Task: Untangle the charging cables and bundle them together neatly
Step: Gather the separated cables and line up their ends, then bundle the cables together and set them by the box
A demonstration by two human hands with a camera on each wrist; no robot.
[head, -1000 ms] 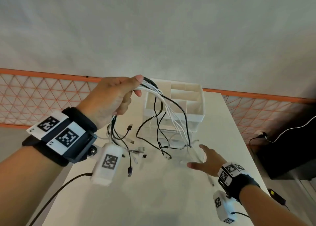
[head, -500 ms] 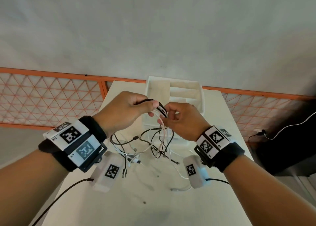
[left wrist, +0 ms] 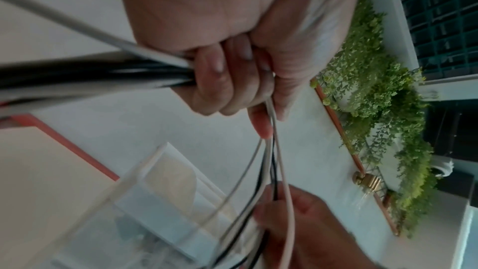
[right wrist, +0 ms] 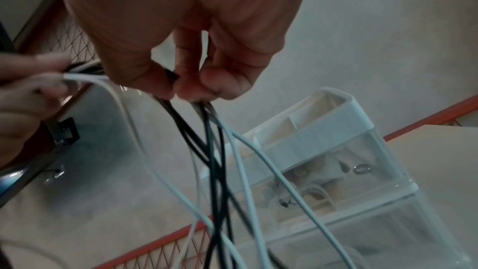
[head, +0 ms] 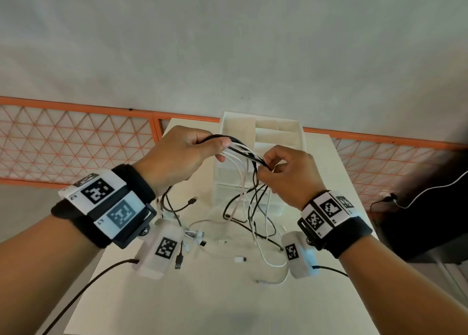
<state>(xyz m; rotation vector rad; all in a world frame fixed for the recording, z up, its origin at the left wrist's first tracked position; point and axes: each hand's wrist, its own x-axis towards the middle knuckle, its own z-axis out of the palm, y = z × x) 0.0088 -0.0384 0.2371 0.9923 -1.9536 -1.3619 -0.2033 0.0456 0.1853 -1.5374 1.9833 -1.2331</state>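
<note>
Cables hung bunched above the table; my left hand gripped them, and my right hand, off the tabletop a second earlier, now pinched several strands, ready for sorting.

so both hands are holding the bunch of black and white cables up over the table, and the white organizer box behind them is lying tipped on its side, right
Not quite. The organizer box stands upright on the table, open top up, as the head view shows. The rest holds: the left hand and right hand both hold the cables up over it.
</note>
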